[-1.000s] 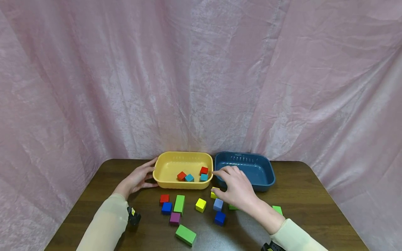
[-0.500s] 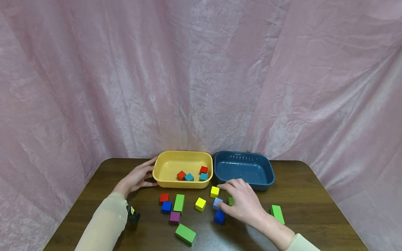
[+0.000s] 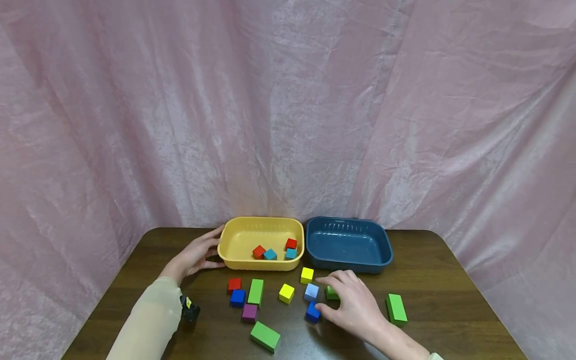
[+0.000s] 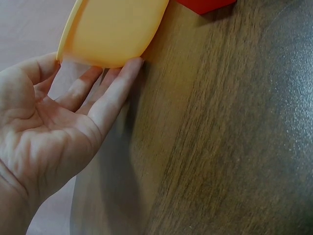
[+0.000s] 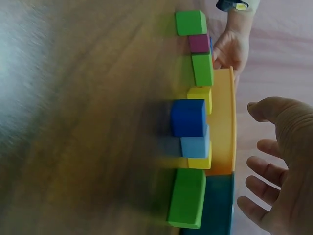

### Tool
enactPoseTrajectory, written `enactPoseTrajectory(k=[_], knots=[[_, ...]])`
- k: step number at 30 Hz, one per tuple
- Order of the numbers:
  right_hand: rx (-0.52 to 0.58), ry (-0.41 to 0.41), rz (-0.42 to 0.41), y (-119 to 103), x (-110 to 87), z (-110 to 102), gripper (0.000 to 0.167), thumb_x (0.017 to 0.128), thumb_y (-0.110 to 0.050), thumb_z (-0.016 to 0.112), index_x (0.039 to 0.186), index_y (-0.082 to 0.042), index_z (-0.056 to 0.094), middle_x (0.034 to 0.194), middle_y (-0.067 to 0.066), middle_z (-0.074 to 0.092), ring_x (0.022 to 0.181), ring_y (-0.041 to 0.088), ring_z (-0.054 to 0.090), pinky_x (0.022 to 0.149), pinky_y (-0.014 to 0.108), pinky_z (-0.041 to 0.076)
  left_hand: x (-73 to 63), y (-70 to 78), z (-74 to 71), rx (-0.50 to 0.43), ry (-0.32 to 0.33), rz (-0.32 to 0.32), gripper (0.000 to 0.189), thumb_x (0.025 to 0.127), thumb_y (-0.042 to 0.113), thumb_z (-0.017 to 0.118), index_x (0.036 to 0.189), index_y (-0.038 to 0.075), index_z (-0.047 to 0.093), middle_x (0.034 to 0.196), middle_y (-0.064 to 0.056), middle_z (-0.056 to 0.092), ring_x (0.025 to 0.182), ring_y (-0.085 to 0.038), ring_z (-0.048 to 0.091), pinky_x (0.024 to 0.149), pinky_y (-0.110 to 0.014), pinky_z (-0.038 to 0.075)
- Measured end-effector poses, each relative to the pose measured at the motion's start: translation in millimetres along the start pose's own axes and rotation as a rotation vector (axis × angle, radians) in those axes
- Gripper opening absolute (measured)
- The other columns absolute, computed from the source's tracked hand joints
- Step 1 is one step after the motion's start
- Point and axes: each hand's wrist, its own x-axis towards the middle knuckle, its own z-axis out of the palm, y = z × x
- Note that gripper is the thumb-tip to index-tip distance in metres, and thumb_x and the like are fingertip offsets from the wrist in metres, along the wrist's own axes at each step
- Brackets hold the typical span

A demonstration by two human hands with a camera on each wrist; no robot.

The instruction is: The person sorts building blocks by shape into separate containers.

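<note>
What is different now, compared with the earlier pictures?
The right hand has moved away from the yellow tray, backward and slightly right, and now hovers near the dark blue block. Nothing was visibly picked up or let go. The left hand stays at the yellow tray; the other blocks and blue tray stay as before.

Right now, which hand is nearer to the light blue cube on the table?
The right hand: it hovers above and to the right of the light blue cube, not touching it. The left hand is farther off to its left, touching the yellow tray.
</note>
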Motion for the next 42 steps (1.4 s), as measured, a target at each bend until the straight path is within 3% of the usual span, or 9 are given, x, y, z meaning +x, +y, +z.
enactPoseTrajectory(k=[14, 23, 29, 42], knots=[[-0.102, -0.041, 0.006, 1.8, -17.4, 17.4, 0.041, 0.077, -0.051, 0.085, 0.107, -0.024, 0.078, 0.103, -0.012, 0.062, 0.098, 0.012, 0.052, 0.083, 0.039, 0.051, -0.1, 0.1, 0.3, 0.005, -0.004, 0.001, 0.063, 0.111, 0.023, 0.045, 0.166, 0.030, 0.015, 0.166, -0.017, 0.018, 0.132, -0.040, 0.050, 0.095, -0.059, 0.053], [-0.180, -0.062, -0.023, -0.4, -18.5, 26.5, 0.043, 0.076, -0.057, 0.084, 0.103, -0.023, 0.078, 0.102, -0.007, 0.062, 0.099, 0.018, 0.052, 0.084, 0.044, 0.049, 0.1, -0.4, -0.4, 0.003, -0.008, 0.003, 0.063, 0.111, 0.022, 0.044, 0.166, 0.030, 0.014, 0.167, -0.016, 0.017, 0.132, -0.040, 0.049, 0.095, -0.059, 0.053], [-0.218, -0.029, -0.049, -0.2, -19.1, 33.2, 0.043, 0.075, -0.057, 0.084, 0.099, -0.022, 0.076, 0.100, -0.006, 0.060, 0.098, 0.019, 0.051, 0.084, 0.045, 0.048, 1.0, -1.2, -0.5, 0.000, -0.002, 0.003, 0.062, 0.111, 0.022, 0.044, 0.166, 0.031, 0.016, 0.167, -0.015, 0.017, 0.131, -0.039, 0.050, 0.095, -0.059, 0.053], [-0.235, -0.035, -0.041, 2.0, -17.3, 40.5, 0.040, 0.076, -0.056, 0.083, 0.094, -0.020, 0.077, 0.100, -0.004, 0.060, 0.097, 0.020, 0.051, 0.086, 0.045, 0.047, 0.1, -0.9, -0.5, 0.002, -0.005, 0.000, 0.063, 0.111, 0.024, 0.047, 0.165, 0.033, 0.016, 0.166, -0.015, 0.019, 0.128, -0.037, 0.053, 0.095, -0.058, 0.053]])
